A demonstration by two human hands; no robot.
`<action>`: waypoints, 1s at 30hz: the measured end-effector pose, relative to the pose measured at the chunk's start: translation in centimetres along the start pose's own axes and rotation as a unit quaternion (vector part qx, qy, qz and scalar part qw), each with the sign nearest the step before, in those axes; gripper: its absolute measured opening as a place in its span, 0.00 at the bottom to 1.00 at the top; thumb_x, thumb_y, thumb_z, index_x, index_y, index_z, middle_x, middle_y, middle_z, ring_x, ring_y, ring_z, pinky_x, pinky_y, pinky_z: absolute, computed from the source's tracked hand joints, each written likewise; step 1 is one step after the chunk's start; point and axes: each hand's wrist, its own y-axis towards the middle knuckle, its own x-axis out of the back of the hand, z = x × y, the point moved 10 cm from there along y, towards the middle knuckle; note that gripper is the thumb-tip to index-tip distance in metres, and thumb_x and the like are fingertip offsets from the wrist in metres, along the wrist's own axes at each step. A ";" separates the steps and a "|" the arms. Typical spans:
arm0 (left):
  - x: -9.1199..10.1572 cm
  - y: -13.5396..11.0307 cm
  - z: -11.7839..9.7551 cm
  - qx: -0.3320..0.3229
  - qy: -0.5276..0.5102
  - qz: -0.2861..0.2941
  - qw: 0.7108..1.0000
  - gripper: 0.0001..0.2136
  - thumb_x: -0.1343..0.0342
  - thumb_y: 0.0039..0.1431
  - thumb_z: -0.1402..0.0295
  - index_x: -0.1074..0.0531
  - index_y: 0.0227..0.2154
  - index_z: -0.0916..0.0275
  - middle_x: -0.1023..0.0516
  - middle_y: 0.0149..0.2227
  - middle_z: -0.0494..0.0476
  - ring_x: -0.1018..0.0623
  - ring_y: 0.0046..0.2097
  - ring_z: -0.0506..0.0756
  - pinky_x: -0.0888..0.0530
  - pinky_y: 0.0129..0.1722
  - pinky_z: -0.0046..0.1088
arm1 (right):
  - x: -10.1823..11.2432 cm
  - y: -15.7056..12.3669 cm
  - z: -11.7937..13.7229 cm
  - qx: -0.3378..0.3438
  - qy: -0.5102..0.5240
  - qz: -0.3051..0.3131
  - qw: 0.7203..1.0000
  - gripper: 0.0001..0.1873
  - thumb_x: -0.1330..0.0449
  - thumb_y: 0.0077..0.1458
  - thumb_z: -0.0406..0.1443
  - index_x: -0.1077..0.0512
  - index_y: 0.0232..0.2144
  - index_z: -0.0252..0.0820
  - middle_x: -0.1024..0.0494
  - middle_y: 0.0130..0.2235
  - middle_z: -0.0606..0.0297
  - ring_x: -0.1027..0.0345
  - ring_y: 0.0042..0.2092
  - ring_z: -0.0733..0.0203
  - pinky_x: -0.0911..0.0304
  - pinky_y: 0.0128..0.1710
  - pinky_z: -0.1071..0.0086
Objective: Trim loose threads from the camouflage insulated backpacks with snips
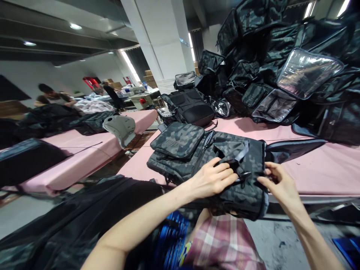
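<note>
A dark camouflage backpack (182, 168) lies on its side on the pink-covered table (306, 172), its squarish front pocket toward the left. My left hand (215, 178) rests across the bag with its fingers curled over a black strap (230, 161) near a dark buckle. At the bag's right end, my right hand (281, 183) has its thumb and fingers closed on the rim. A lined flap (295, 148) stretches out to the right, behind that hand. What lies under the left palm is hidden.
A tall heap of camouflage bags (253, 63), some with silvery lining, fills the back right. Behind the backpack lies another black bag (194, 108). More dark bags (84, 210) crowd the lower left. Across the aisle, a person (53, 97) stands by a second pink table (92, 150).
</note>
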 end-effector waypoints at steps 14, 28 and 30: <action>-4.6 9.6 12.9 0.347 0.100 0.120 0.925 0.27 0.55 0.56 0.78 0.47 0.59 0.63 0.30 0.52 0.67 0.31 0.53 0.62 0.44 0.56 0.54 | -3.2 -1.9 -3.0 -0.099 0.175 -0.037 0.979 0.23 0.33 0.37 0.46 0.32 0.34 0.40 0.25 0.30 0.65 0.33 0.32 0.62 0.36 0.33 0.69; -10.0 6.9 18.1 0.401 -0.036 0.185 0.897 0.16 0.55 0.52 0.74 0.28 0.41 0.61 0.24 0.42 0.63 0.25 0.46 0.60 0.29 0.43 0.36 | 0.3 0.9 -0.5 0.059 -0.107 -0.054 0.991 0.29 0.40 0.44 0.54 0.30 0.42 0.41 0.25 0.32 0.63 0.33 0.31 0.60 0.40 0.30 0.68; -10.7 6.7 18.3 0.412 -0.046 0.193 0.890 0.16 0.56 0.53 0.74 0.28 0.43 0.61 0.25 0.43 0.63 0.25 0.46 0.60 0.29 0.43 0.35 | 1.4 2.2 2.7 0.161 -0.241 -0.089 0.953 0.31 0.41 0.46 0.53 0.33 0.47 0.42 0.24 0.37 0.62 0.32 0.35 0.58 0.40 0.32 0.68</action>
